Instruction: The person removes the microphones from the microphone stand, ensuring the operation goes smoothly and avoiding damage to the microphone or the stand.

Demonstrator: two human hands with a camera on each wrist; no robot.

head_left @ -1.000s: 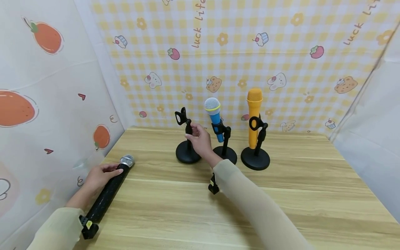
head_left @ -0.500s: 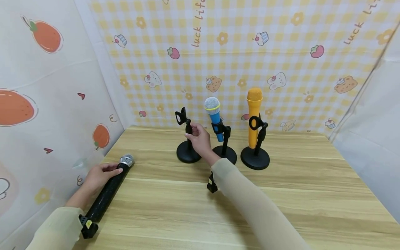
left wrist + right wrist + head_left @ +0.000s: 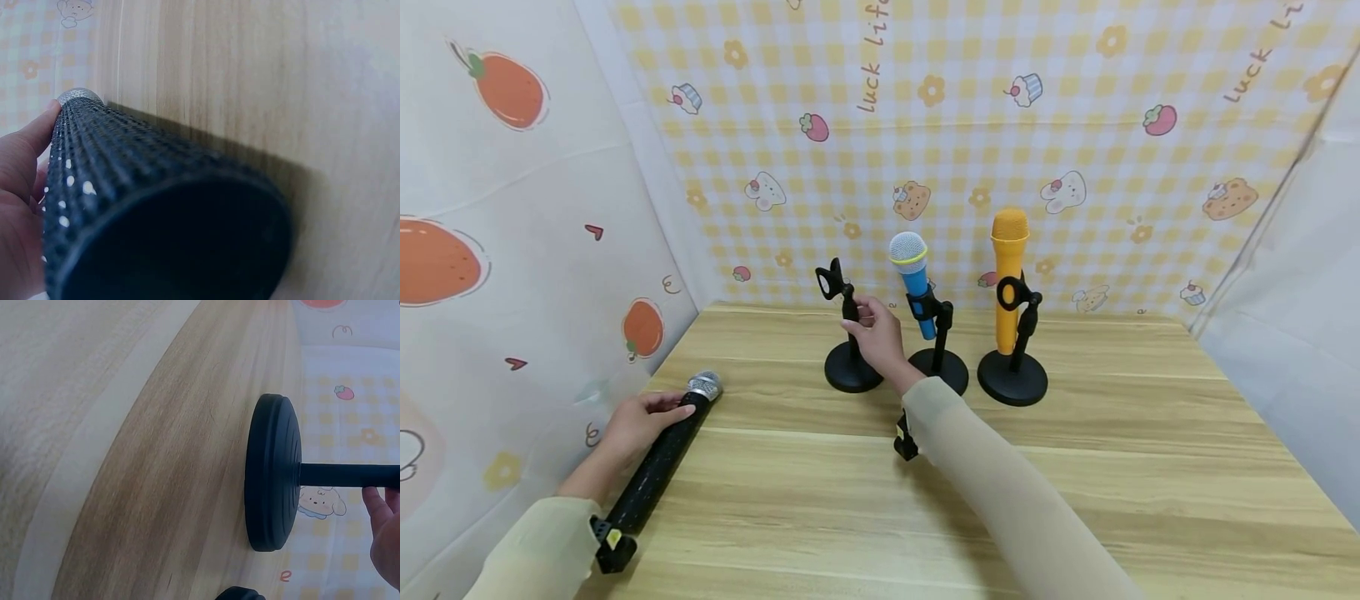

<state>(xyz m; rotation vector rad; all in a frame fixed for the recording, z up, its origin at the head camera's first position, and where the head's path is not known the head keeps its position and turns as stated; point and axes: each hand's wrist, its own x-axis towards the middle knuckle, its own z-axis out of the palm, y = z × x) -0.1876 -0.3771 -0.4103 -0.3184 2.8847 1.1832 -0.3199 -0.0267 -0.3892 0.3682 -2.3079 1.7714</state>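
My right hand (image 3: 876, 337) pinches the post of a black microphone stand (image 3: 853, 368) in the head view. The stand's clip at the top holds nothing, and its post leans slightly left. In the right wrist view, the round base (image 3: 273, 475) shows with fingertips (image 3: 378, 509) on the post. At the left, my left hand (image 3: 638, 427) grips a black microphone (image 3: 658, 471) with a silver mesh head, just below that head. Up close in the left wrist view, the studded microphone handle (image 3: 137, 156) shows its butt end towards the camera.
A blue microphone (image 3: 917, 283) sits in the clip of a second stand (image 3: 951, 367), partly behind my right wrist. Further right, a yellow microphone (image 3: 1008, 250) stands in a third stand (image 3: 1013, 385). Printed cloth (image 3: 820, 200) rises behind the wooden table (image 3: 1150, 467).
The stand in my right hand has tilted a little, its clip shifting left and its base slightly right. My left hand and the black microphone stay in place.
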